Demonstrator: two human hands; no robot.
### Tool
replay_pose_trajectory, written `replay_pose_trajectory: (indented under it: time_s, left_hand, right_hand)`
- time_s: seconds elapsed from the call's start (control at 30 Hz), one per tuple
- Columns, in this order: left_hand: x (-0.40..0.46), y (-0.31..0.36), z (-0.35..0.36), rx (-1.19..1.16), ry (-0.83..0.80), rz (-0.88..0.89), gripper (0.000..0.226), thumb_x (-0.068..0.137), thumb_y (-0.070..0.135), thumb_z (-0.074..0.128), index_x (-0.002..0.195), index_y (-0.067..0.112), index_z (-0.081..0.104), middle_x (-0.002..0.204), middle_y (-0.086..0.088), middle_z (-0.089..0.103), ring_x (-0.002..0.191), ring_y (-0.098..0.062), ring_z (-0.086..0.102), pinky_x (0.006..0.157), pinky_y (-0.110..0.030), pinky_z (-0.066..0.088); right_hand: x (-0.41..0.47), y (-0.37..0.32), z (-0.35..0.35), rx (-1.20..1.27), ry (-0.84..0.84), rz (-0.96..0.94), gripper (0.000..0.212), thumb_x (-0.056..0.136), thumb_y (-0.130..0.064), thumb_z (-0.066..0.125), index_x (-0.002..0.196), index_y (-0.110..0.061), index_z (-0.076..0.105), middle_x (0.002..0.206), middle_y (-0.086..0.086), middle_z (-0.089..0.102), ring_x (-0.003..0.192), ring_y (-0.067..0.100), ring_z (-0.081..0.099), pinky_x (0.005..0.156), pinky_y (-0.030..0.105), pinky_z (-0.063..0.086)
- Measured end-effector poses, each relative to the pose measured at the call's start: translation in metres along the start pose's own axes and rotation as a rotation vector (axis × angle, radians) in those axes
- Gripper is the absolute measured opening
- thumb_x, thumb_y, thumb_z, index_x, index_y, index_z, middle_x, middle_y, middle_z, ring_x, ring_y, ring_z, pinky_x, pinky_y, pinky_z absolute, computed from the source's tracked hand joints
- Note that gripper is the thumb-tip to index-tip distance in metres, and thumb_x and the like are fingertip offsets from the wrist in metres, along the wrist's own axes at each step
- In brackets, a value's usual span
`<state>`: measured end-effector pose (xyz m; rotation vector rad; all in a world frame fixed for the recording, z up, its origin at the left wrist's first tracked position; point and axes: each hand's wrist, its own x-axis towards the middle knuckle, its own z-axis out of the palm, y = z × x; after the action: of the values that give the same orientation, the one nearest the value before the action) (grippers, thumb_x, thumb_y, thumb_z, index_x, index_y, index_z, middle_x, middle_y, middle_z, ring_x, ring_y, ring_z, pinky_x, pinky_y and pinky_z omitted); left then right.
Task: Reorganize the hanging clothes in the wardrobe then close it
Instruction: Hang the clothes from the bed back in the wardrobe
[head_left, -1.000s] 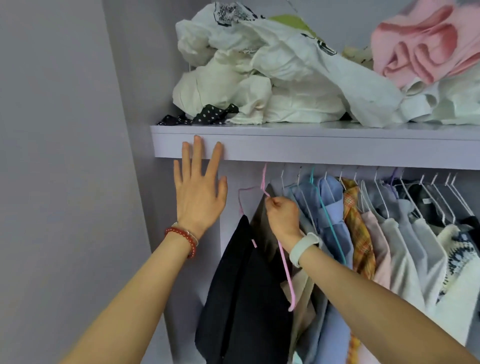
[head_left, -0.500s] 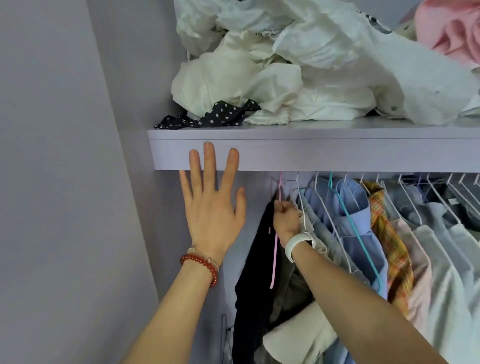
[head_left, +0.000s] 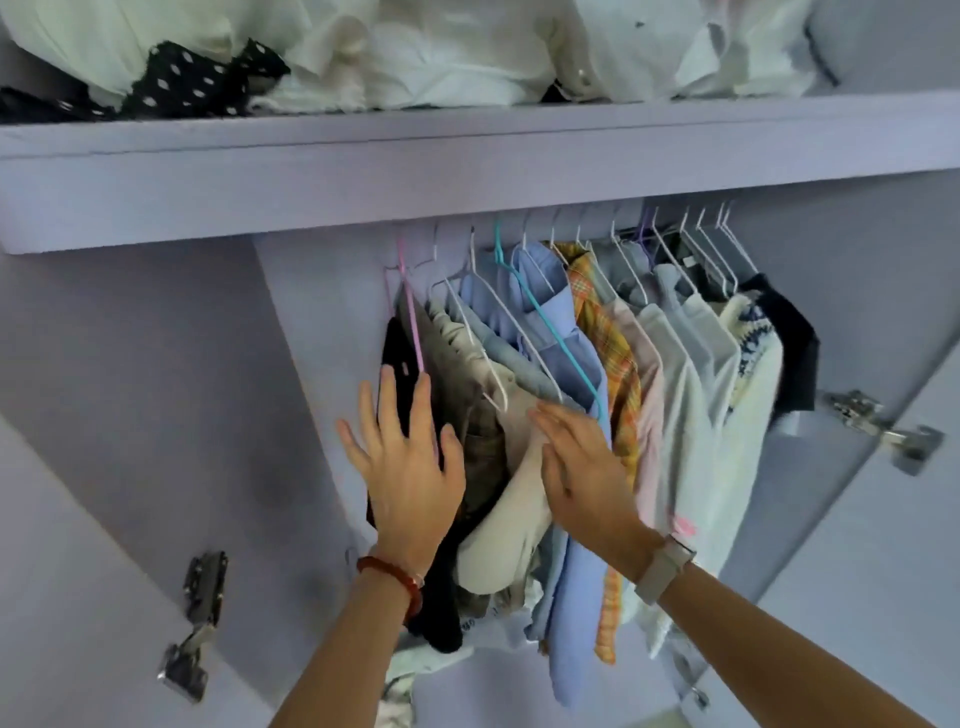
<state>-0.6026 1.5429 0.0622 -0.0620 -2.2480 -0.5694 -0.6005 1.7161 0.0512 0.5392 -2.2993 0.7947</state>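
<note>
A row of clothes hangs on wire hangers under the lilac wardrobe shelf (head_left: 467, 171): a black garment (head_left: 397, 353) on a pink hanger (head_left: 410, 312) at the left, a beige piece (head_left: 519, 499), blue shirts (head_left: 550, 322), an orange plaid shirt (head_left: 618, 364), pale shirts (head_left: 691, 374) and a knit at the right. My left hand (head_left: 410, 467), fingers spread, lies flat against the black garment. My right hand (head_left: 582, 467), fingers straight, presses on the beige and blue clothes. Neither hand grips anything.
Crumpled white laundry (head_left: 467, 52) and a black dotted cloth (head_left: 192, 78) are piled on the shelf above. Metal hinges sit on the left side panel (head_left: 200, 623) and the right panel (head_left: 883, 431). More cloth lies on the wardrobe floor below.
My left hand came down from the shelf edge onto the black garment. My right hand let go of the pink hanger and now lies flat on the clothes. The camera tilted down.
</note>
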Motion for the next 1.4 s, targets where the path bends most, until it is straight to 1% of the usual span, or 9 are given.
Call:
replay_pose_trajectory:
  time_s: [0.1, 0.3, 0.4, 0.53, 0.67, 0.83, 1.0, 1.23, 1.4]
  left_hand:
    - [-0.049, 0.047, 0.025, -0.032, -0.149, 0.193, 0.049, 0.082, 0.027, 0.045, 0.130, 0.019, 0.045, 0.143, -0.014, 0.040, 0.133, -0.030, 0.031, 0.103, -0.052, 0.024]
    - [-0.154, 0.161, 0.070, -0.145, -0.591, 0.395, 0.045, 0.079, 0.027, 0.040, 0.119, 0.018, 0.058, 0.132, -0.010, 0.052, 0.125, -0.026, 0.040, 0.098, -0.047, 0.028]
    - [-0.216, 0.229, 0.084, -0.185, -0.834, 0.497, 0.045, 0.079, 0.027, 0.037, 0.115, 0.016, 0.062, 0.126, -0.011, 0.057, 0.117, -0.031, 0.052, 0.093, -0.051, 0.041]
    - [-0.303, 0.330, 0.088, -0.247, -1.086, 0.720, 0.043, 0.088, 0.017, 0.051, 0.130, 0.010, 0.051, 0.140, -0.013, 0.044, 0.130, -0.032, 0.039, 0.104, -0.051, 0.032]
    - [-0.395, 0.423, 0.072, -0.441, -1.232, 1.001, 0.040, 0.082, 0.009, 0.059, 0.122, 0.005, 0.057, 0.130, -0.019, 0.052, 0.117, -0.035, 0.052, 0.096, -0.050, 0.040]
    - [-0.485, 0.525, 0.044, -0.592, -1.381, 1.290, 0.046, 0.094, 0.021, 0.043, 0.140, 0.017, 0.037, 0.150, -0.005, 0.027, 0.134, -0.024, 0.030, 0.109, -0.037, 0.022]
    - [-0.546, 0.612, 0.048, -0.668, -1.504, 1.465, 0.045, 0.095, 0.021, 0.041, 0.139, 0.014, 0.036, 0.147, -0.006, 0.030, 0.135, -0.024, 0.028, 0.111, -0.039, 0.025]
    - [-0.607, 0.729, 0.100, -0.699, -1.572, 1.484, 0.045, 0.094, 0.016, 0.043, 0.138, 0.012, 0.038, 0.147, -0.007, 0.033, 0.135, -0.021, 0.029, 0.110, -0.032, 0.026]
    - [-0.640, 0.820, 0.163, -0.608, -1.603, 1.496, 0.044, 0.094, 0.022, 0.041, 0.138, 0.015, 0.037, 0.147, -0.006, 0.031, 0.135, -0.023, 0.027, 0.107, -0.039, 0.033]
  right_hand:
    - [-0.062, 0.040, -0.046, -0.161, -0.044, 0.077, 0.038, 0.092, -0.014, 0.032, 0.118, -0.001, 0.057, 0.119, 0.017, 0.057, 0.114, 0.030, 0.048, 0.098, 0.040, 0.040]
    - [-0.231, 0.089, -0.154, -0.440, -0.073, 0.467, 0.038, 0.085, -0.016, 0.037, 0.112, -0.004, 0.061, 0.115, 0.015, 0.062, 0.110, 0.035, 0.054, 0.095, 0.046, 0.043]
    - [-0.322, 0.097, -0.218, -0.557, -0.051, 0.733, 0.041, 0.083, -0.021, 0.036, 0.108, -0.005, 0.063, 0.112, 0.014, 0.064, 0.108, 0.036, 0.057, 0.090, 0.049, 0.047]
    - [-0.434, 0.088, -0.306, -0.644, -0.016, 1.076, 0.046, 0.079, -0.024, 0.033, 0.104, -0.002, 0.065, 0.104, 0.017, 0.066, 0.099, 0.039, 0.062, 0.084, 0.050, 0.048]
    - [-0.532, 0.054, -0.375, -0.689, 0.126, 1.362, 0.046, 0.082, -0.023, 0.033, 0.112, -0.001, 0.061, 0.114, 0.018, 0.062, 0.109, 0.038, 0.056, 0.092, 0.050, 0.044]
    - [-0.619, 0.012, -0.420, -0.750, 0.387, 1.698, 0.040, 0.087, -0.016, 0.041, 0.120, 0.001, 0.056, 0.124, 0.020, 0.056, 0.117, 0.039, 0.049, 0.098, 0.046, 0.040]
    - [-0.666, 0.001, -0.460, -0.754, 0.508, 1.926, 0.039, 0.094, -0.013, 0.042, 0.132, -0.004, 0.044, 0.138, 0.014, 0.044, 0.127, 0.031, 0.038, 0.103, 0.039, 0.034]
    - [-0.721, 0.062, -0.538, -0.711, 0.617, 2.108, 0.039, 0.096, -0.014, 0.039, 0.134, -0.006, 0.042, 0.137, 0.013, 0.044, 0.125, 0.030, 0.041, 0.103, 0.039, 0.035]
    - [-0.764, 0.147, -0.621, -0.692, 0.463, 2.149, 0.038, 0.093, -0.010, 0.038, 0.130, -0.014, 0.048, 0.134, 0.011, 0.047, 0.121, 0.029, 0.043, 0.101, 0.037, 0.036]
